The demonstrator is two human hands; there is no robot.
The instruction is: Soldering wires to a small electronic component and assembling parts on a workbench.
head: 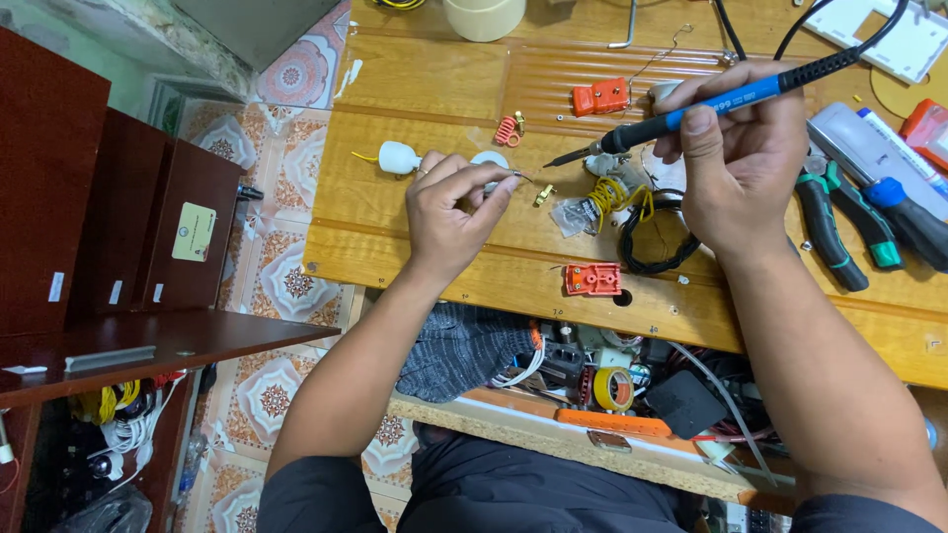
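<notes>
Blue-handled soldering iron (711, 107) with a black cord was held in the right hand (743, 163), fingers wrapped closed around the grip in a pen hold, thumb pressed on top. Its dark metal tip pointed left and downward, ending near the fingertips of the left hand (449, 212) above the wooden workbench (415, 89). The left hand was pinched shut, thumb against forefinger, on a thin wire end (too small to make out clearly) that stuck out toward the iron's tip. Whether tip and wire touched could not be told.

Just behind the left hand lay a small white plastic plug-like part (399, 157) with a yellow lead, and a white round disc (489, 159) partly hidden by the fingers. A small brass fitting (544, 195) lay on the bench just right of the left fingertips. A coil of yellow wire (617, 195) and a loop of black cable (657, 242) lay beneath the right hand. Two orange plastic connector housings were noted: one (599, 96) at the far side of the bench, one (592, 279) near its front edge. Green-handled pliers (829, 232) lay to the right of the right wrist.
</notes>
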